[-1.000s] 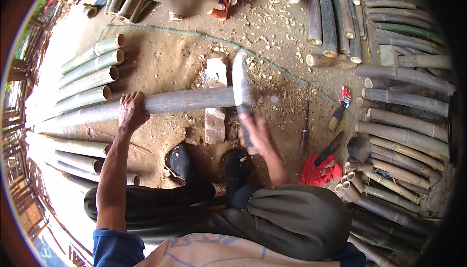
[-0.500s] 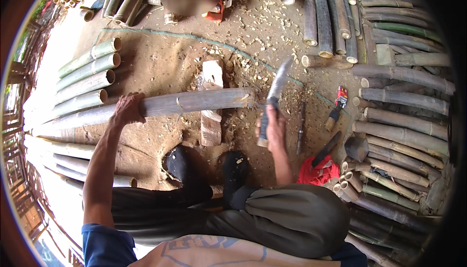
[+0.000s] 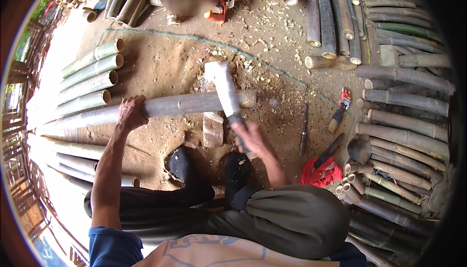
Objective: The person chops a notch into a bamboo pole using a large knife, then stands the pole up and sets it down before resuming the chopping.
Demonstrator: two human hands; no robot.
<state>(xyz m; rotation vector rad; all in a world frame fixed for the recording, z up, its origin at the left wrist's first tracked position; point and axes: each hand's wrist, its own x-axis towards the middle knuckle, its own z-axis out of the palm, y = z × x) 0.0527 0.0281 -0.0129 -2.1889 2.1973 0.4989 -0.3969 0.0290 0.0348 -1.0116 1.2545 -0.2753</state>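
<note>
My left hand [image 3: 132, 113] is closed round a long grey-brown bamboo pole [image 3: 168, 104]. Its right end rests across a pale wooden block [image 3: 213, 133], while the far left part fades into bright light. My right hand [image 3: 251, 138] grips the dark handle of a broad-bladed machete [image 3: 224, 87]. The blade is blurred and lies over the pole near its right end, pointing away from me; whether it touches the pole I cannot tell.
Cut green bamboo poles [image 3: 92, 79] lie at the left, and stacked bamboo [image 3: 408, 104] fills the right side. A dark-bladed knife [image 3: 330, 150] lies on a red cloth [image 3: 321, 173]. Nearby are a thin dark rod [image 3: 304, 129] and a short tool [image 3: 336, 118]. Wood chips [image 3: 272, 79] litter the ground.
My right hand has swung the machete leftward, from beside the pole's right end to over the pole. My left hand keeps its hold, and the pole stays on the block.
</note>
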